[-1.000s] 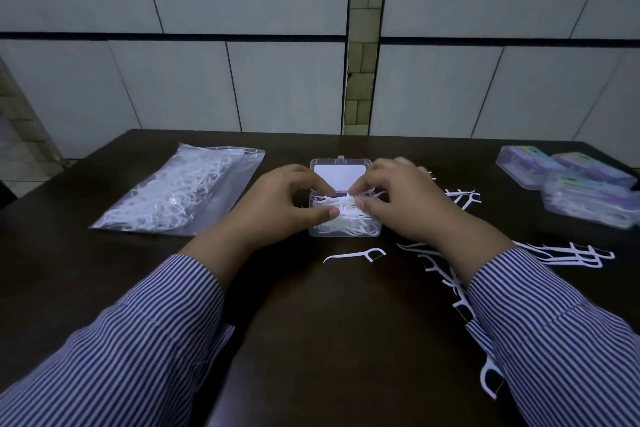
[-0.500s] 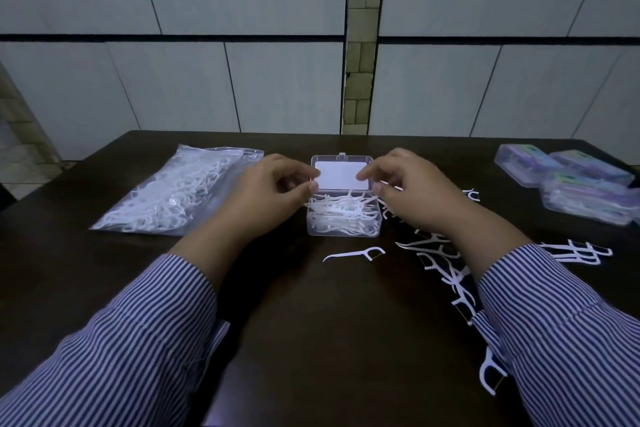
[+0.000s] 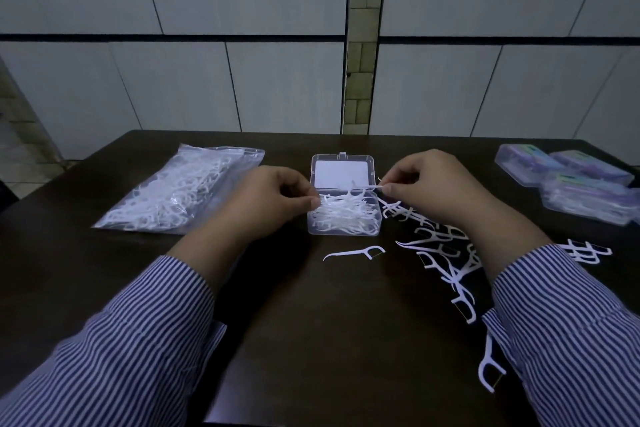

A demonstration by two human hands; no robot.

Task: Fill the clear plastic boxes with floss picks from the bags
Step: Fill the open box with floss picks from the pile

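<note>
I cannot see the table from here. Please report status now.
Right hand pinches floss pick over open clear box. Left hand touches box's left edge. Box heaped full. Nothing blocks it.

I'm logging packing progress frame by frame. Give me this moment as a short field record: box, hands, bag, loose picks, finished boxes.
open box: clear box at table centre, lid back, heaped with floss picks
left hand: left hand at the box's left edge, fingertips on the picks
right hand: right hand pinches one floss pick above the box
bag: bag of picks lies left
loose picks: scattered picks right of the box
finished boxes: closed boxes far right
</note>
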